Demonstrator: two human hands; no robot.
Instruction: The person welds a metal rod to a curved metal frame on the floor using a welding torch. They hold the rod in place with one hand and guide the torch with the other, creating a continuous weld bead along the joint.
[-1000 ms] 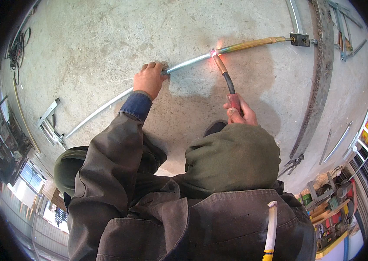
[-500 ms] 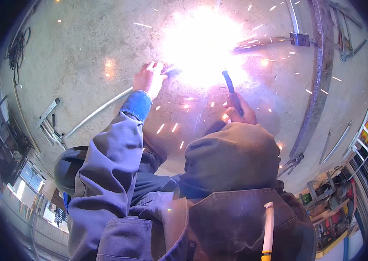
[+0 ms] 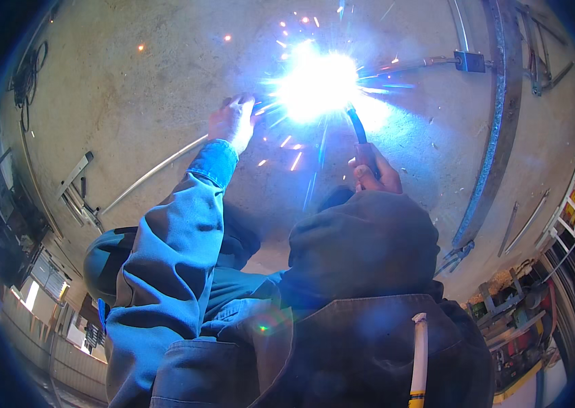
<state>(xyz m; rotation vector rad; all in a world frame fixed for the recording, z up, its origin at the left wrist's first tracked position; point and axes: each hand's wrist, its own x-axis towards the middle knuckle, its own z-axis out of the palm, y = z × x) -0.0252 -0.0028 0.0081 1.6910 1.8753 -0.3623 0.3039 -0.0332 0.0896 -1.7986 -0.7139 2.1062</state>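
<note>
My right hand (image 3: 384,175) is closed around the handle of a welding torch (image 3: 367,158). The torch's curved neck reaches up into a blue-white arc (image 3: 318,85) that throws sparks and hides the workpiece beneath it. My left hand (image 3: 234,121) is to the left of the glare, with its fingers bent and closed. In the earlier frame a dark edge of something shows beside its fingertips; now the glare and shadow hide what they grip. Both forearms are in long work sleeves.
A long steel beam (image 3: 493,143) runs along the right side, with a dark block (image 3: 469,61) on a rod beside it. At left are a pale bar (image 3: 155,173), metal frame pieces (image 3: 75,178) and coiled cable (image 3: 26,80). Tools and stock (image 3: 522,319) crowd the lower right.
The arc's glare has shrunk and turned from pink-white to blue-white, and the surroundings look darker. The sparks have shifted. Both hands stay nearly in place.
</note>
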